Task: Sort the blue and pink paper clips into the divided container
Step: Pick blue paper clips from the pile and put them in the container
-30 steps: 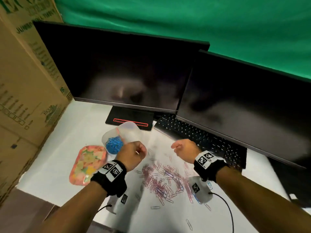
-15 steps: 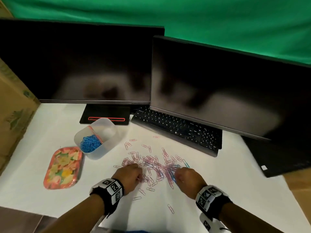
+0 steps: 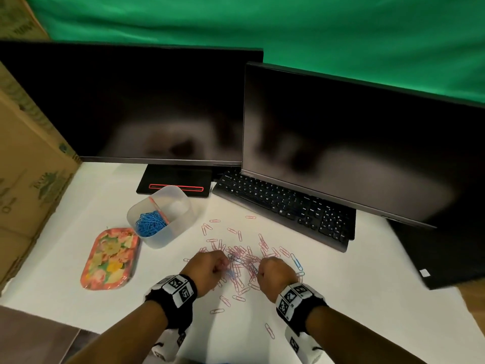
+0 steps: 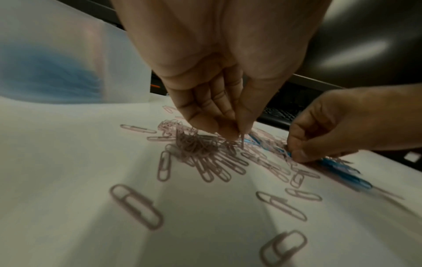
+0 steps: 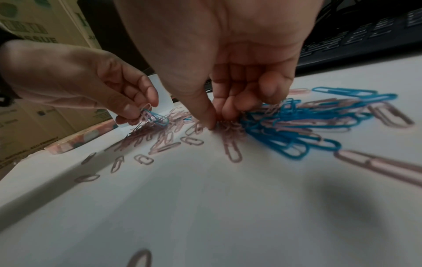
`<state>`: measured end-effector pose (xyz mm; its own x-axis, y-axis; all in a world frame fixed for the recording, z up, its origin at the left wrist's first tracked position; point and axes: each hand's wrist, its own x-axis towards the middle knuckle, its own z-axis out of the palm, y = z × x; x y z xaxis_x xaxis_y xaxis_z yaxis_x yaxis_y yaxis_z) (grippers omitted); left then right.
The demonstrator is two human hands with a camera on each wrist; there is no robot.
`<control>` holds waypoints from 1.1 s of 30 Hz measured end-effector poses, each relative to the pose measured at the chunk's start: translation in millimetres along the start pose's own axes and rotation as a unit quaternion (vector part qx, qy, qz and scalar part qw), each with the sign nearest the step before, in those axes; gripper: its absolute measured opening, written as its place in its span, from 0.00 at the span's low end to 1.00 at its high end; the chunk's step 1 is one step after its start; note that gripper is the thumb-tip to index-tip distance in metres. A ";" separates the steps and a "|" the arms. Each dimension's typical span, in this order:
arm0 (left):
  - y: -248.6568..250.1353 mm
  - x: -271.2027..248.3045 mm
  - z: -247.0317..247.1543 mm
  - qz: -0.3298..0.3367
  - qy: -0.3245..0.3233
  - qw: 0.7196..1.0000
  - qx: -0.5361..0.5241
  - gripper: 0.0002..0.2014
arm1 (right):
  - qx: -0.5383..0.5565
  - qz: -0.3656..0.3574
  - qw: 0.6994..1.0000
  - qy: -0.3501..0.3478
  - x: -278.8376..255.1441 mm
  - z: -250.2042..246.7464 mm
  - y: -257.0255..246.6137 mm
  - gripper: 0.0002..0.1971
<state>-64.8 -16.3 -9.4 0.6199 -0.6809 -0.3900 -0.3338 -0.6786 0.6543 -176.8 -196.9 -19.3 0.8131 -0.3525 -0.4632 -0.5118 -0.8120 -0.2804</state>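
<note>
A translucent divided container stands at the back left, with blue clips in its left compartment. Mixed pink and blue paper clips lie scattered on the white table. My left hand is at the pile's left side and pinches a small cluster of pink clips with one blue clip. At the pile's right side, my right hand has its thumb and fingers curled down into the clips, pinching some of them. A bunch of blue clips lies just right of it.
A floral tray lies left of the pile. A black keyboard and two dark monitors stand behind. Cardboard boxes wall the left side. Loose pink clips lie near the table's front.
My left hand has come away from the container, and both hands have dropped onto the clip pile. Their fingers have closed on clips there.
</note>
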 end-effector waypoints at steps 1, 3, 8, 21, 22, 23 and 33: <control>-1.2 0.3 -0.5 0.002 0.005 1.000 -0.009 0.17 | -0.005 0.011 1.000 -0.007 1.3 -1.2 -1.8 0.13; -3.7 1.0 -0.8 0.000 0.017 0.999 -0.028 0.20 | -0.012 0.029 0.999 -0.015 2.5 -3.7 -4.3 0.14; -10.5 3.5 -2.9 -0.010 0.045 0.998 -0.034 0.21 | 0.022 0.025 0.999 -0.019 -3.8 -12.6 -2.8 0.09; -11.8 1.7 -13.4 -0.035 0.056 0.996 0.061 0.14 | 0.302 0.055 0.952 0.017 -7.0 -26.8 21.3 0.07; -10.4 1.9 -13.6 -0.026 0.050 0.996 0.070 0.12 | 0.316 0.062 0.946 0.020 -5.7 -28.0 21.4 0.07; -8.5 2.1 -13.2 -0.015 0.046 0.996 0.081 0.10 | 0.330 0.069 0.941 0.025 -4.2 -29.0 20.9 0.07; 4.8 5.3 2.9 -0.013 -0.005 0.979 0.204 0.09 | 0.347 0.060 0.935 0.053 -4.8 -36.9 5.4 0.10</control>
<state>-65.2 -24.0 -10.3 0.6254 -0.6633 -0.4110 -0.5756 -0.7477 0.3311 -173.2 -216.7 12.4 0.7423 -0.4952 -0.4514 -0.6282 -0.2799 -0.7260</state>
